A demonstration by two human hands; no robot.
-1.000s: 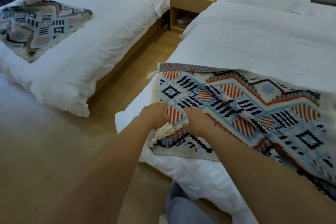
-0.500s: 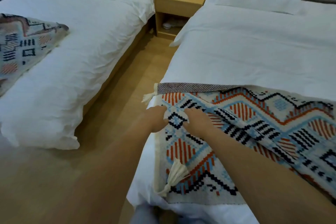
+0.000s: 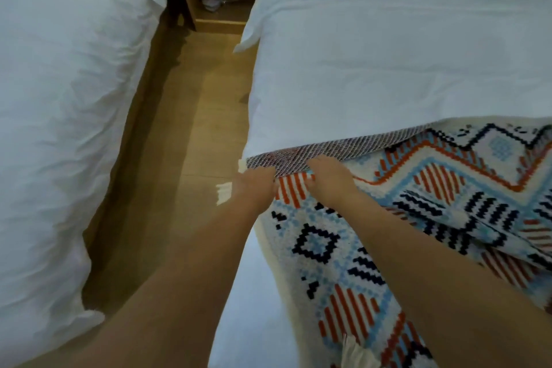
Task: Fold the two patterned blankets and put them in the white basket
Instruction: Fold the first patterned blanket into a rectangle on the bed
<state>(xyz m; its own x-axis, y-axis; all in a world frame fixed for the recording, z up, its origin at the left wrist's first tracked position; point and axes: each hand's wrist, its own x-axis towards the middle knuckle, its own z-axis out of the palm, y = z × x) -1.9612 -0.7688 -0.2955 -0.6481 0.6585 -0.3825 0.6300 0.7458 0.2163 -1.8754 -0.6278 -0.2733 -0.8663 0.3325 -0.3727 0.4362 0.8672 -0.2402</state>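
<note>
No readable text, label or number anywhere.

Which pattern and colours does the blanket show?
Blanket: diamonds and zigzags, orange, blue, black on white; head view.

A strip of wooden floor [image 3: 194, 116] runs between the left bed [image 3: 59, 84] and the right bed [image 3: 388, 54], both covered in white. A patterned blanket [image 3: 343, 263] in orange, blue, black and cream lies across the right bed's near part, its far edge turned back.
</note>
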